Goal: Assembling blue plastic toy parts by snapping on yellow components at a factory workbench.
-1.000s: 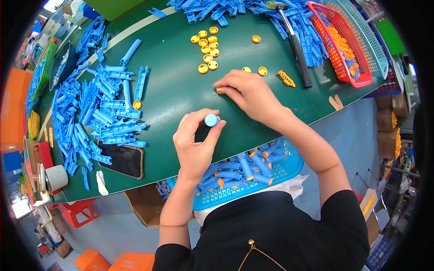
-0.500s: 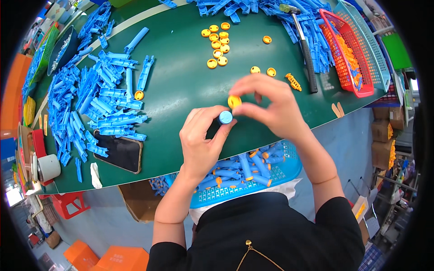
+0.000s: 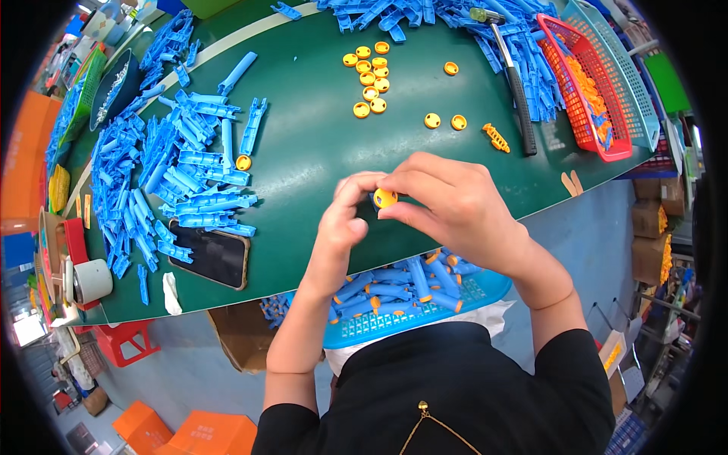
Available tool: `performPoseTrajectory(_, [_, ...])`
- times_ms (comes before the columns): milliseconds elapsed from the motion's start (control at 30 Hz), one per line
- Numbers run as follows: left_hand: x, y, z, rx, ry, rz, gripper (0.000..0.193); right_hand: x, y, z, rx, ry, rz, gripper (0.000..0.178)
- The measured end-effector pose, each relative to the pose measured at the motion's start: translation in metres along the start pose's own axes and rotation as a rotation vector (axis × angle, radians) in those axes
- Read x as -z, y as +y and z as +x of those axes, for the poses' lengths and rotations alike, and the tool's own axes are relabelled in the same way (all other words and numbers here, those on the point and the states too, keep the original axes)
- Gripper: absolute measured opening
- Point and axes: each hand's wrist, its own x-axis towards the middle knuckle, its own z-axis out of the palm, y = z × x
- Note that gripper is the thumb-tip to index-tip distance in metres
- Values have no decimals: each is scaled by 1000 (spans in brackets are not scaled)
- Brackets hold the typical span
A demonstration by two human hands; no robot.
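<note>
In front of me, over the table's near edge, my left hand [image 3: 339,227] is closed around a blue plastic tube, mostly hidden behind the fingers and a cap. My right hand [image 3: 462,208] pinches a round yellow cap [image 3: 385,198] between thumb and fingers, against the tube's upper end. Whether the cap is seated cannot be seen. Several loose yellow caps [image 3: 365,78] lie farther off on the green table [image 3: 303,114]. Below my hands, a light-blue basket [image 3: 425,319] holds blue tubes with orange-yellow ends [image 3: 418,279].
Blue half-shells [image 3: 193,163] are heaped at left, beside a dark phone [image 3: 212,256]. At far right lie more blue shells, a black-handled hammer [image 3: 519,110], a red basket [image 3: 623,144] of orange parts and a yellow ribbed piece [image 3: 496,138]. A white cup [image 3: 92,279] stands far left.
My right hand has brought the yellow cap left and down onto the tube's end, which now is covered. My left hand's fingers have curled in more. The view has shifted slightly.
</note>
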Motion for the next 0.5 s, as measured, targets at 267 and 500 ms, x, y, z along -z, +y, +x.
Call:
performPoseTrajectory(267, [-17,0,7,24,-98,-209,45,-1,2,1,74,13,-105,21])
performPoseTrajectory(500, [-17,-4,8,-69,-87,-129,48,-1,4,3,-45,-40,1,18])
